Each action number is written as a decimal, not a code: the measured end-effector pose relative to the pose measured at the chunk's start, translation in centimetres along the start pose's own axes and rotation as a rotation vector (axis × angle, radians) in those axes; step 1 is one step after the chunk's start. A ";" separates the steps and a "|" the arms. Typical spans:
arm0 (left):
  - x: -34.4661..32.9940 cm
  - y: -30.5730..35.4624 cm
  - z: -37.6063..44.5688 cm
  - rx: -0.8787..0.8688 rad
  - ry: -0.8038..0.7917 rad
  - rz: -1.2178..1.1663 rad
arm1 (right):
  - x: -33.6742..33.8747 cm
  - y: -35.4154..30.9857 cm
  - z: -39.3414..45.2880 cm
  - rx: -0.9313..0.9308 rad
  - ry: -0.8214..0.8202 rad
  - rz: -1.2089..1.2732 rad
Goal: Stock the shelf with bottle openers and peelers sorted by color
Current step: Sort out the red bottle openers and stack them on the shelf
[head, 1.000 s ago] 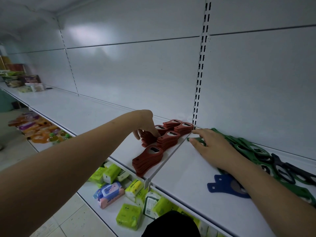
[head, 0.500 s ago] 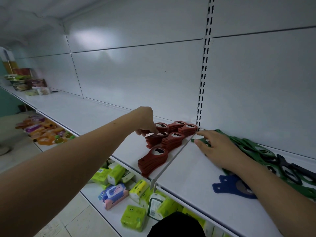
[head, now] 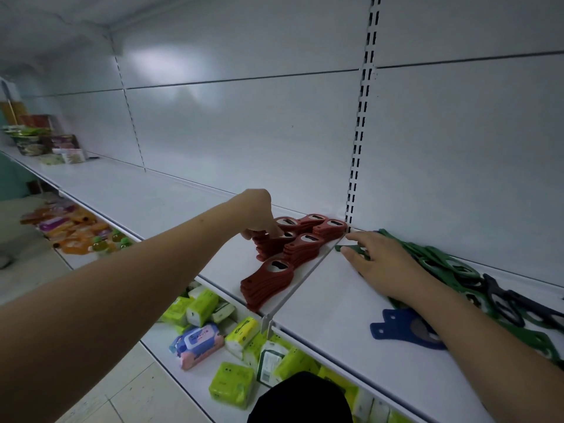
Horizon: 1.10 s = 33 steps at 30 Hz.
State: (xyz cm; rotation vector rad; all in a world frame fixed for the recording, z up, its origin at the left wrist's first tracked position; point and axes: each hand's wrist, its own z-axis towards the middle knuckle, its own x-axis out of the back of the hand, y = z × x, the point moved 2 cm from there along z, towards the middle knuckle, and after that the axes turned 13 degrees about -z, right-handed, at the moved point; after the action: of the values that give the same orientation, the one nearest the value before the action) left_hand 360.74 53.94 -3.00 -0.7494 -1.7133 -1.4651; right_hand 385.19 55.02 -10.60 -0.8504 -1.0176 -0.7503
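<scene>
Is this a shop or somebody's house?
Most likely a shop. Long white metal shelves run along the wall, red bottle openers lie in stacks like stock, and many packs of tissues fill the shelf below.

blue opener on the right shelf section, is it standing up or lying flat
Lying flat. The blue opener rests broad face down on the shelf, alone near the front edge, partly hidden under the right forearm.

The location was a retail shop: long white gondola shelving with slotted uprights held packaged goods
</scene>
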 end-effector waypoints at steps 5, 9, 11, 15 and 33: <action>3.4 -2.0 -3.2 0.044 0.067 -0.136 | 0.0 -0.2 0.1 0.008 0.005 -0.005; 3.8 -5.7 -6.8 0.106 0.113 -0.127 | 0.2 -0.4 -0.1 0.009 -0.006 -0.011; 3.3 -7.1 -8.2 0.141 0.118 -0.080 | 0.3 -0.5 -0.2 0.010 -0.003 -0.010; 0.9 -7.1 -8.9 0.134 0.088 0.071 | 0.4 -0.8 -0.4 0.014 0.000 -0.004; 1.1 -2.6 -2.5 -0.090 0.177 -0.092 | 0.2 -0.6 -0.3 0.061 0.019 -0.083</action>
State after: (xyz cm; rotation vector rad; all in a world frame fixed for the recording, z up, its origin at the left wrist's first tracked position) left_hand 358.41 51.03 -3.38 -0.5747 -1.5745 -1.6298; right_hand 384.91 54.46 -10.40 -0.7508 -1.0593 -0.7925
